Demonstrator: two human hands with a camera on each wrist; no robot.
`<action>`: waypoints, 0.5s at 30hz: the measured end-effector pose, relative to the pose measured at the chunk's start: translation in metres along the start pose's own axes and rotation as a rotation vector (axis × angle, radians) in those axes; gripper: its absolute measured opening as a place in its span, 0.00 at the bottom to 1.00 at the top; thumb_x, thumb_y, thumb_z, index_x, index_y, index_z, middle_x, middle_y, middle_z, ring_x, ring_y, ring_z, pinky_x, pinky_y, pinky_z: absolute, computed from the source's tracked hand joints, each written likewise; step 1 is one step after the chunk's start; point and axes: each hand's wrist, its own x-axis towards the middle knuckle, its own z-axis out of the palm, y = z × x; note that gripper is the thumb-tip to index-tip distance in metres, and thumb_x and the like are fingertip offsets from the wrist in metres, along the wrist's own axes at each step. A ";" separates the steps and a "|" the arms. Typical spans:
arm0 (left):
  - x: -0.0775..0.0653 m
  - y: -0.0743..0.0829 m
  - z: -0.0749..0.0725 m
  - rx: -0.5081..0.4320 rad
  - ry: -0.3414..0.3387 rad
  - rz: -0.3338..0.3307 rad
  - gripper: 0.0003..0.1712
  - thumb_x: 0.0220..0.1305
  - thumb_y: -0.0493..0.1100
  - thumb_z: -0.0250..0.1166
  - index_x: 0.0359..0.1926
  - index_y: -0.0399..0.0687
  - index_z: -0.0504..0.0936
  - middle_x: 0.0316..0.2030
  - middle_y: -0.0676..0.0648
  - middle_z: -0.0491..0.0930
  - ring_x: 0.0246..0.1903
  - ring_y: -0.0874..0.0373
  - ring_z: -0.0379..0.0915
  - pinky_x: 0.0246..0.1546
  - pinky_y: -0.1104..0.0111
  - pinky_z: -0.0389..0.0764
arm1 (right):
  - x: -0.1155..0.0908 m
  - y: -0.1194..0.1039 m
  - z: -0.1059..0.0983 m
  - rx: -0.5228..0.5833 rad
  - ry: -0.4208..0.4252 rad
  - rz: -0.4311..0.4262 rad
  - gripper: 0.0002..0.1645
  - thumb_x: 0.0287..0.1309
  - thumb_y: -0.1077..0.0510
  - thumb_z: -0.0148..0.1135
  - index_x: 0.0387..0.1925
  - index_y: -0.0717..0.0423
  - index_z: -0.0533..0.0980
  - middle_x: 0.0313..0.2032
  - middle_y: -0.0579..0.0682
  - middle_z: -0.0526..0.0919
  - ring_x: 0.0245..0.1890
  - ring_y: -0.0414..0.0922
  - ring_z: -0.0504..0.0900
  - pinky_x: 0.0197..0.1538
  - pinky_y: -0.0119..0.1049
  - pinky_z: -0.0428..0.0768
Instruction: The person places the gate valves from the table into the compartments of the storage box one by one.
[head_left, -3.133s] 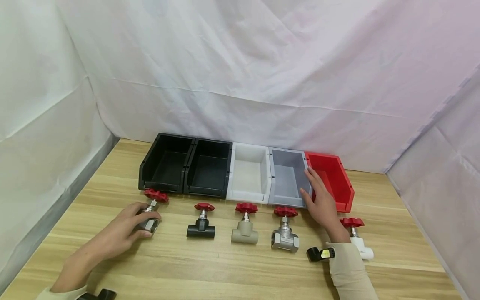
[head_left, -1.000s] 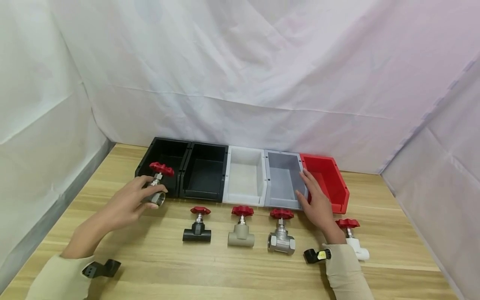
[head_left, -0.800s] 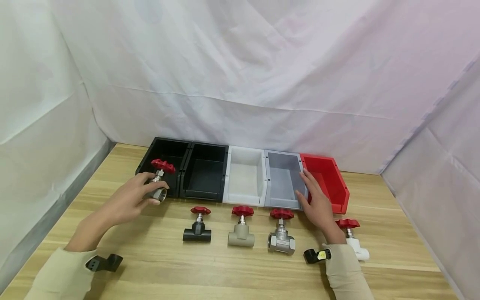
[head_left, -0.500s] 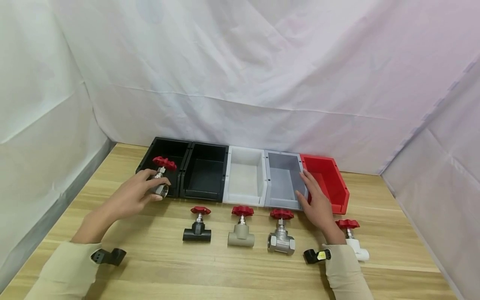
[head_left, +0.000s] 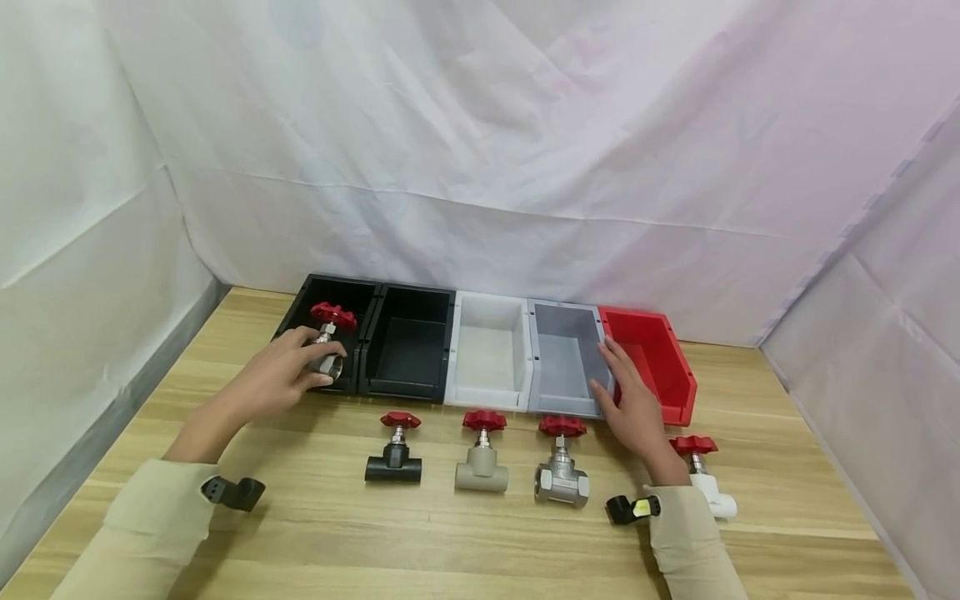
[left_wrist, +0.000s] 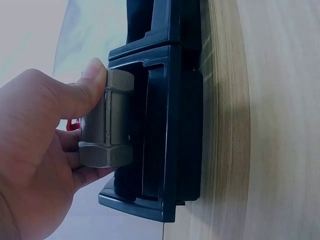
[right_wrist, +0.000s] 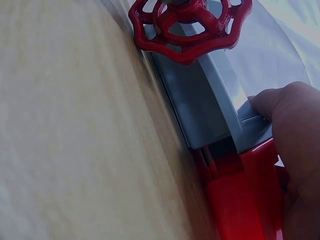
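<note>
My left hand (head_left: 281, 371) grips a metal valve (left_wrist: 118, 117) by its hex-ended body, thumb on one side and fingers on the other. The valve's red handwheel (head_left: 333, 315) points up and away, over the leftmost black bin (head_left: 352, 292). In the left wrist view the valve body overlaps that bin's low front opening. My right hand (head_left: 633, 408) rests where the grey bin (head_left: 562, 375) meets the red bin (head_left: 654, 367), fingers extended. The right wrist view has its thumb (right_wrist: 267, 102) on the grey bin's rim.
A second black bin (head_left: 408, 342) and a white bin (head_left: 491, 354) complete the row. In front stand a black valve (head_left: 393, 468), a beige valve (head_left: 482, 475), a steel valve (head_left: 562, 485) and, beside the right sleeve, a white valve (head_left: 714, 496). White cloth (head_left: 450, 150) hangs behind.
The left hand has lifted the metal valve from the table and carried it forward and slightly right, over the front of the leftmost black bin. The right hand stays put at the bins.
</note>
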 end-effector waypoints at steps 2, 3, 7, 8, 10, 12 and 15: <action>0.002 -0.001 0.000 -0.005 -0.009 -0.013 0.19 0.60 0.39 0.67 0.53 0.47 0.79 0.49 0.30 0.71 0.47 0.36 0.69 0.45 0.43 0.70 | 0.001 0.000 0.000 -0.001 -0.001 0.000 0.45 0.56 0.57 0.67 0.72 0.46 0.58 0.73 0.45 0.53 0.66 0.56 0.62 0.49 0.59 0.75; 0.003 -0.001 0.000 -0.009 -0.012 -0.018 0.19 0.60 0.39 0.67 0.53 0.47 0.79 0.49 0.30 0.71 0.46 0.36 0.70 0.44 0.43 0.70 | 0.001 0.000 0.000 0.000 -0.002 -0.001 0.45 0.56 0.57 0.67 0.72 0.47 0.58 0.73 0.45 0.53 0.66 0.56 0.62 0.49 0.59 0.75; 0.007 -0.003 0.001 -0.018 -0.024 -0.035 0.18 0.61 0.39 0.66 0.53 0.47 0.79 0.48 0.31 0.71 0.43 0.40 0.69 0.42 0.45 0.70 | 0.001 0.000 0.000 0.001 -0.001 -0.002 0.45 0.56 0.58 0.67 0.72 0.48 0.58 0.73 0.45 0.53 0.66 0.57 0.62 0.49 0.60 0.74; 0.008 -0.004 0.001 -0.018 -0.027 -0.039 0.18 0.62 0.39 0.66 0.53 0.47 0.79 0.48 0.31 0.71 0.43 0.40 0.69 0.42 0.45 0.70 | 0.001 0.000 0.000 -0.001 0.000 -0.002 0.44 0.56 0.58 0.67 0.72 0.48 0.58 0.73 0.45 0.53 0.66 0.57 0.62 0.50 0.59 0.74; 0.010 -0.005 0.002 -0.016 -0.036 -0.048 0.18 0.62 0.39 0.65 0.54 0.47 0.78 0.48 0.31 0.71 0.43 0.40 0.69 0.43 0.45 0.70 | 0.001 0.000 0.000 -0.002 0.002 -0.004 0.44 0.56 0.57 0.67 0.72 0.48 0.58 0.73 0.45 0.53 0.66 0.57 0.62 0.50 0.59 0.74; 0.012 -0.006 0.003 -0.019 -0.046 -0.059 0.18 0.63 0.40 0.65 0.54 0.46 0.78 0.48 0.31 0.70 0.44 0.39 0.69 0.44 0.45 0.70 | 0.001 0.000 0.000 -0.004 0.004 -0.006 0.44 0.57 0.57 0.67 0.72 0.48 0.58 0.73 0.45 0.53 0.66 0.57 0.62 0.50 0.59 0.75; 0.014 -0.007 0.005 -0.026 -0.064 -0.079 0.18 0.63 0.40 0.64 0.55 0.46 0.78 0.50 0.30 0.70 0.47 0.36 0.68 0.47 0.42 0.69 | 0.000 0.000 0.000 -0.005 0.005 -0.005 0.44 0.57 0.57 0.67 0.72 0.47 0.58 0.73 0.45 0.53 0.66 0.56 0.62 0.49 0.59 0.75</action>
